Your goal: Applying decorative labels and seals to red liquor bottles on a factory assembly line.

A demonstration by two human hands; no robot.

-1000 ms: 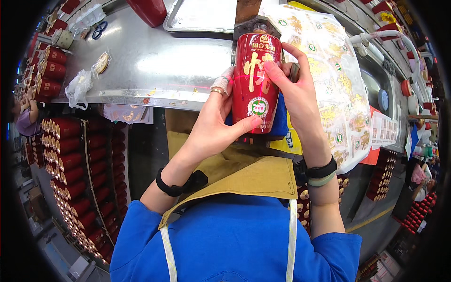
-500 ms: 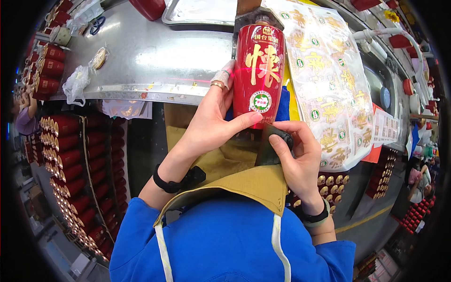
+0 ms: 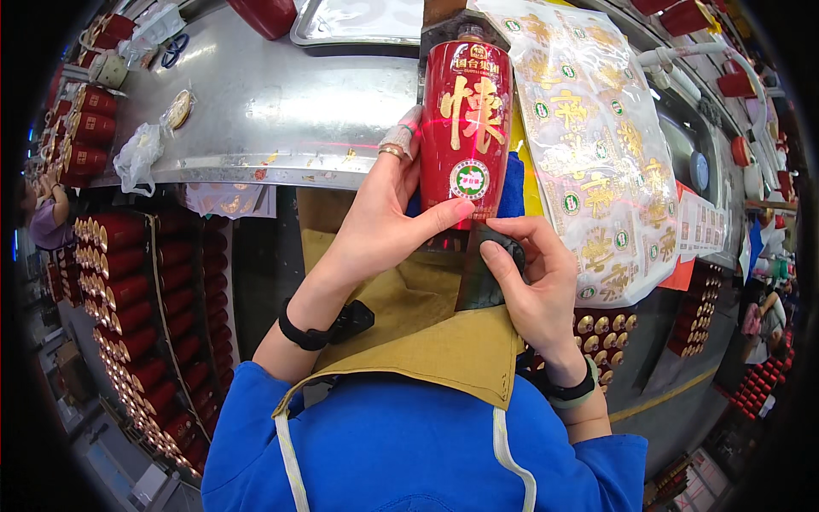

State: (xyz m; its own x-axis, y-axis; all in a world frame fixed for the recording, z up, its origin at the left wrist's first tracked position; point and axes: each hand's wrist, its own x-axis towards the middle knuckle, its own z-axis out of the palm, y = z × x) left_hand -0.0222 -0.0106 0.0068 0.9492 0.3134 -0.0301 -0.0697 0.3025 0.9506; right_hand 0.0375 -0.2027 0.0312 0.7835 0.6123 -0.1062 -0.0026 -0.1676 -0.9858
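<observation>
A glossy red bottle (image 3: 437,128) with gold characters and a round green-and-white label (image 3: 468,180) lies in front of me, its neck pointing away. My left hand (image 3: 386,200) is wrapped round its left side, the thumb pressed on the lower front beside the label. One finger wears a pale wrap and a ring. My right hand (image 3: 539,271) is at the bottle's base, its index fingertip against the bottom edge. Its thumb and curled fingers close over a dark, smooth piece (image 3: 482,286), whose kind I cannot make out. Thin red light lines cross the bottle.
Right of the bottle lies a white sheet (image 3: 589,205) of gold characters and green labels. The metal table (image 3: 281,128) holds a tray (image 3: 358,24), a clear plastic bag (image 3: 141,156) and blue scissors (image 3: 175,49). Stacked red bottles (image 3: 128,290) stand at the lower left.
The bottle and both hands sit slightly farther left in view. My right thumb and index finger have shifted a little left along the base. The left hand keeps its grip.
</observation>
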